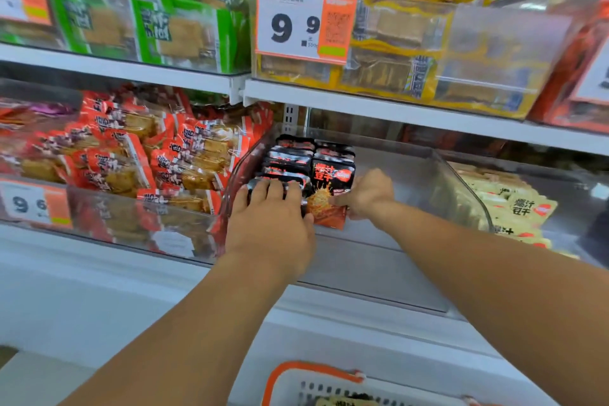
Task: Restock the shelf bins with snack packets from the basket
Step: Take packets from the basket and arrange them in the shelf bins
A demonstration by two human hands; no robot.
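I read 2 rows of black snack packets (pixel 309 161) at the left end of the clear bin (pixel 461 188). Left hand (pixel 270 224) lies flat on them; right hand (pixel 370 194) pinches the front packet (pixel 329 204). Light, crinkly, slippery: pinch edges.

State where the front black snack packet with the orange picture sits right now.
In the head view, the black snack packet stands upright in the clear middle bin, pinched by the right hand, beside the left hand.
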